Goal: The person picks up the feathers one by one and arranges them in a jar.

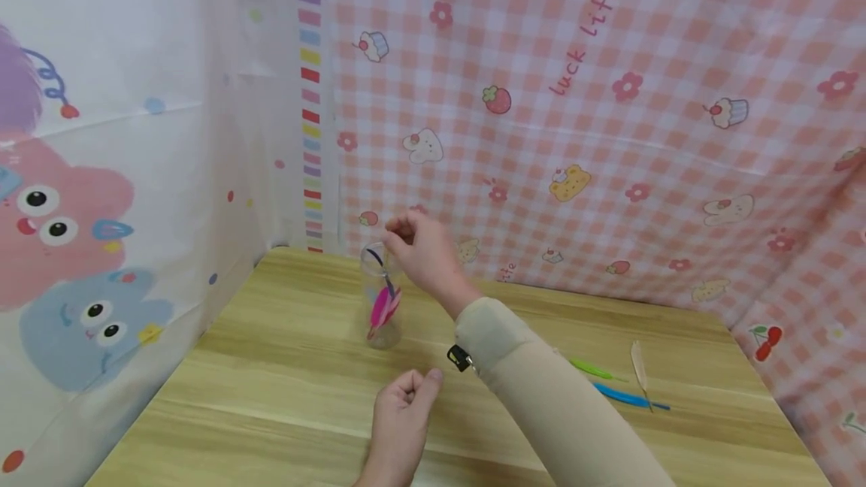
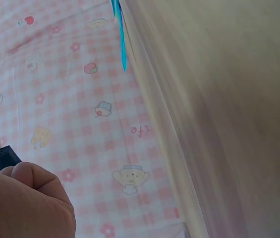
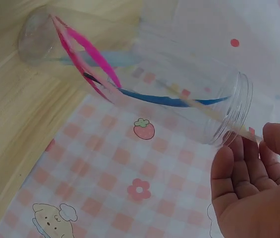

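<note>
1. Right hand [image 1: 429,255]: bent fingers by the top of the jar [image 1: 373,288]; I can't tell if they pinch anything.
2. Below them, it stands up, likely so feathers [image 1: 384,310] stay in.
3. Left hand [image 1: 404,406]: curled fingers, empty.

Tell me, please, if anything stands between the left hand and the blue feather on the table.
Yes: in the head view, the beige right sleeve crosses between left hand and blue feather; clearance beneath is unclear.

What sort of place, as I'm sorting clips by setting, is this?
Probably a makeshift indoor craft or filming corner: a wood-grain table stands by a pink checked cloth and a white cartoon-print sheet, with loose coloured feathers lying on it.
</note>
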The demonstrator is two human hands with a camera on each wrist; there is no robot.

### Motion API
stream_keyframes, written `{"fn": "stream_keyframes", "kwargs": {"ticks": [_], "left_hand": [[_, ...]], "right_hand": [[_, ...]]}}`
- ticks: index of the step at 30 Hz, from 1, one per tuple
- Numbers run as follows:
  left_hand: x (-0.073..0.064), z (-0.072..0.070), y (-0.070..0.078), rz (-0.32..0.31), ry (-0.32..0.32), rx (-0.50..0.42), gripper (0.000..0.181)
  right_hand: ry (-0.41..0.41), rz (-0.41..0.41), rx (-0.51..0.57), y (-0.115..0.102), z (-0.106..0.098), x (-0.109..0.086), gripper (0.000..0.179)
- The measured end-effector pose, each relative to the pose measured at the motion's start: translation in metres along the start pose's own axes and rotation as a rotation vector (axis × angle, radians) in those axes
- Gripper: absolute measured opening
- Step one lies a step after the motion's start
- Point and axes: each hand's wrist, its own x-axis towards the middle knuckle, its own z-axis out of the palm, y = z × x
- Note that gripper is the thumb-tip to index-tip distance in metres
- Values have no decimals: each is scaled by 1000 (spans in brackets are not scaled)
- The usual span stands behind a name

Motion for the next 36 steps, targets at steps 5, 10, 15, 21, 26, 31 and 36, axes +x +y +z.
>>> {"fn": "stream_keyframes", "kwargs": {"ticks": [5, 10, 15, 21, 26, 31, 36], "left_hand": [[-1, 5, -3, -6, -10, 8, 53], [-2, 10, -6, -15, -20, 8, 53], [1, 12, -6, -31, -14, 16, 47], [16, -3, 5, 22, 81, 95, 31], [37, -32, 14, 51, 125, 305, 50], [72, -68, 31, 92, 145, 473, 90], [108, -87, 51, 84, 101, 539, 119]], "right_hand": [[-14, 1, -22, 5, -3, -3, 21], [-8, -14, -7, 12, -13, -11, 20], [-1, -25, -63, 36, -40, -37, 21], [-46, 68, -148, 105, -83, -84, 17], [-3, 207, -161, 152, -118, -118, 19], [-19, 232, -202, 169, -135, -136, 21], [-54, 263, -215, 173, -136, -144, 17]]}}
